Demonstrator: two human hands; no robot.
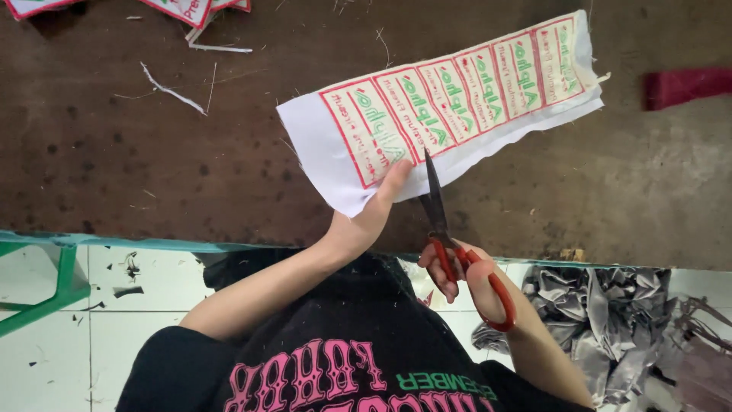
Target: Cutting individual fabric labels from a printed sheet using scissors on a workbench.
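Scissors (438, 214) at label strip (457, 99)

The fabric strip (450, 107) was white, printed with a row of red-outlined rectangles carrying green and red lettering. The scissors (457, 252) at 6 o'clock of it had red handles and dark blades. The table (152, 152) was dark brown (speckled with darker spots), edged in teal. At 4 o'clock lay crumpled grey cloth (602, 320); at 3 o'clock, a magenta scrap (686, 85). The shirt (351, 358) was black with pink and green print.
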